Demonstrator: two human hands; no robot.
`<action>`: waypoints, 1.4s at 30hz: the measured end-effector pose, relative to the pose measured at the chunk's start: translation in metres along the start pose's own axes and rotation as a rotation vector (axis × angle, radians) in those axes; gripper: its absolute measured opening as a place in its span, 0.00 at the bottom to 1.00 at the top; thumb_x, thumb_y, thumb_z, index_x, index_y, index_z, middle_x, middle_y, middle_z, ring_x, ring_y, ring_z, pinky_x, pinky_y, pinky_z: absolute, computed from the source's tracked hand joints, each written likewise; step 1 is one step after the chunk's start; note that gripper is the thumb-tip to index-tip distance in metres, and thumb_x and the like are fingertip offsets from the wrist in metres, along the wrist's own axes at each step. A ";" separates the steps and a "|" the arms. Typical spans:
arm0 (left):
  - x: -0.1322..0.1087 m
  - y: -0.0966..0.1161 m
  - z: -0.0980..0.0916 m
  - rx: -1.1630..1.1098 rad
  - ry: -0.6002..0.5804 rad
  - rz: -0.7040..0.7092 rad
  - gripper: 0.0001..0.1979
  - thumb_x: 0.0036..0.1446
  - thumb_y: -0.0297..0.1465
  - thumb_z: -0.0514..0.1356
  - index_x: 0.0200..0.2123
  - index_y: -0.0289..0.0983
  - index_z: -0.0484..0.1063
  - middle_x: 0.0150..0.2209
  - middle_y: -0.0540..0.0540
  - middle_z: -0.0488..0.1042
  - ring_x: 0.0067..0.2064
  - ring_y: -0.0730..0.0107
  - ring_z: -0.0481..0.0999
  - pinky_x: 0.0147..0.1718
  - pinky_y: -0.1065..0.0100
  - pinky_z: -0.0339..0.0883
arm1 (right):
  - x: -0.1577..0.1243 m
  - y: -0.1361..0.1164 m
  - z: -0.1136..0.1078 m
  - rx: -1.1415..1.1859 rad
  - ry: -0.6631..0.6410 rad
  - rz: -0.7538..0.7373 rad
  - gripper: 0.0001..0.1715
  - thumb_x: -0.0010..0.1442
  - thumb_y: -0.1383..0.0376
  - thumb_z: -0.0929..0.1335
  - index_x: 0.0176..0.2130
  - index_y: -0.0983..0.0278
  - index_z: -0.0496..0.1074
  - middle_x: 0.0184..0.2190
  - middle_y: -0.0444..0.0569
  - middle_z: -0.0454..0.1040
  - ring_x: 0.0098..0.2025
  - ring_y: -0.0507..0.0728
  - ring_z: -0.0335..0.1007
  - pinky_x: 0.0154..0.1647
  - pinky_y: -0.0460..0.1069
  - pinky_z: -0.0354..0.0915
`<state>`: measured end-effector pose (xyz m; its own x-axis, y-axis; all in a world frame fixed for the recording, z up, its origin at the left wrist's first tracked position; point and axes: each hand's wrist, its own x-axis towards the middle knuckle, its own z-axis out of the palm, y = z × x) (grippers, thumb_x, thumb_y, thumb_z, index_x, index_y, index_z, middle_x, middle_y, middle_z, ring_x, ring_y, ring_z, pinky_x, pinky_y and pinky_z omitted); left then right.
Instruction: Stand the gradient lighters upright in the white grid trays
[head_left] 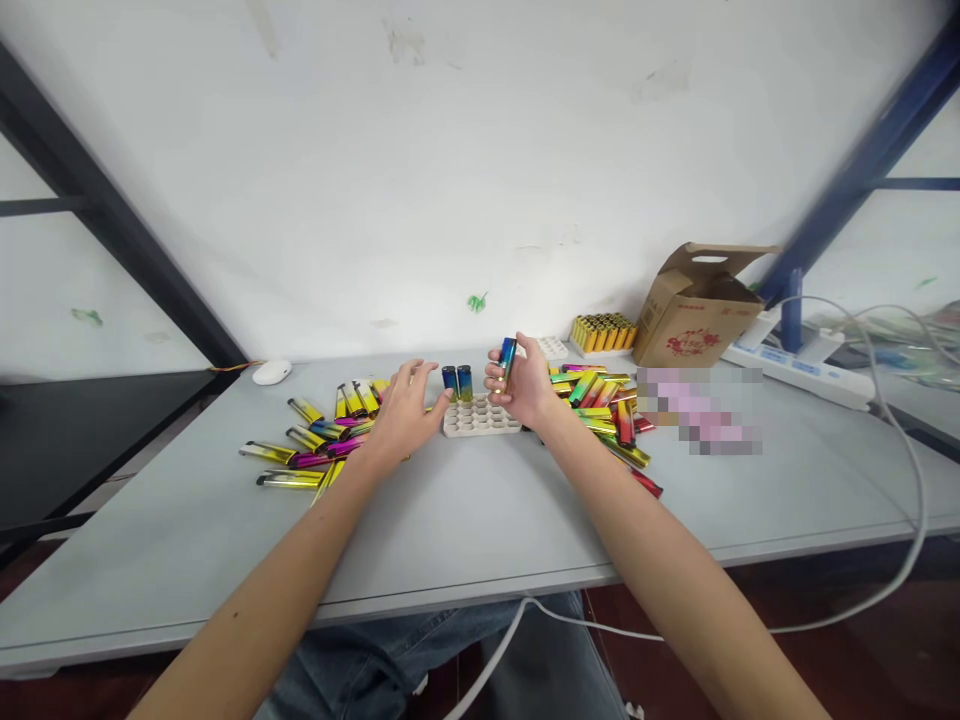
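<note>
My right hand is raised over the right side of a white tray with rows of holes. Its fingers are closed around a shiny blue-and-gold tube, held nearly upright. Two similar blue tubes stand upright side by side in the tray's back left corner. My left hand is just left of them, empty, with thumb and fingers apart. Beneath and beside it lie loose yellow and magenta tubes. More loose tubes in red, green and yellow are piled right of my right hand.
At the back right, a second tray holds rows of yellow-orange tubes. Beside it stands an open cardboard box. A power strip and white cable lie further right. A white rounded device sits at the back left. A pixelated patch hides something pink.
</note>
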<state>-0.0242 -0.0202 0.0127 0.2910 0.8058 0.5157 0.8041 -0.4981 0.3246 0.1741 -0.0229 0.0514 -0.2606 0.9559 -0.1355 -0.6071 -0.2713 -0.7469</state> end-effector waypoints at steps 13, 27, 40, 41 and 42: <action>0.000 0.003 -0.003 -0.013 -0.017 -0.025 0.24 0.64 0.42 0.50 0.58 0.35 0.62 0.63 0.33 0.57 0.64 0.50 0.61 0.61 0.48 0.56 | -0.002 0.005 0.002 0.035 -0.198 0.027 0.16 0.60 0.54 0.53 0.26 0.60 0.54 0.19 0.41 0.55 0.23 0.54 0.60 0.27 0.50 0.64; 0.002 0.001 -0.002 -0.008 0.027 -0.017 0.24 0.66 0.42 0.47 0.57 0.35 0.63 0.60 0.34 0.63 0.62 0.51 0.62 0.61 0.50 0.55 | 0.001 0.016 0.017 -0.027 -0.108 -0.109 0.13 0.60 0.62 0.52 0.26 0.61 0.55 0.19 0.40 0.51 0.21 0.52 0.50 0.25 0.45 0.57; 0.001 -0.002 -0.003 -0.032 0.028 0.005 0.23 0.67 0.42 0.45 0.58 0.36 0.62 0.58 0.37 0.66 0.61 0.54 0.63 0.61 0.52 0.55 | -0.002 0.020 0.024 -0.111 -0.087 -0.146 0.12 0.59 0.65 0.52 0.26 0.61 0.56 0.19 0.40 0.51 0.21 0.51 0.48 0.24 0.44 0.53; 0.001 -0.002 -0.003 -0.032 0.028 0.006 0.22 0.67 0.41 0.45 0.58 0.36 0.62 0.58 0.37 0.66 0.61 0.54 0.63 0.61 0.52 0.55 | -0.002 0.021 0.023 -0.115 -0.097 -0.144 0.12 0.59 0.65 0.52 0.26 0.61 0.56 0.19 0.40 0.51 0.21 0.51 0.48 0.24 0.44 0.52; 0.001 -0.002 -0.003 -0.032 0.028 0.007 0.22 0.68 0.41 0.45 0.58 0.36 0.62 0.58 0.37 0.66 0.61 0.54 0.63 0.61 0.51 0.55 | -0.001 0.021 0.023 -0.116 -0.106 -0.142 0.13 0.59 0.64 0.52 0.26 0.61 0.56 0.19 0.40 0.51 0.21 0.51 0.48 0.24 0.44 0.53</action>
<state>-0.0269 -0.0188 0.0148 0.2815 0.7932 0.5400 0.7849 -0.5141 0.3459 0.1446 -0.0325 0.0508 -0.2593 0.9649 0.0413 -0.5541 -0.1136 -0.8247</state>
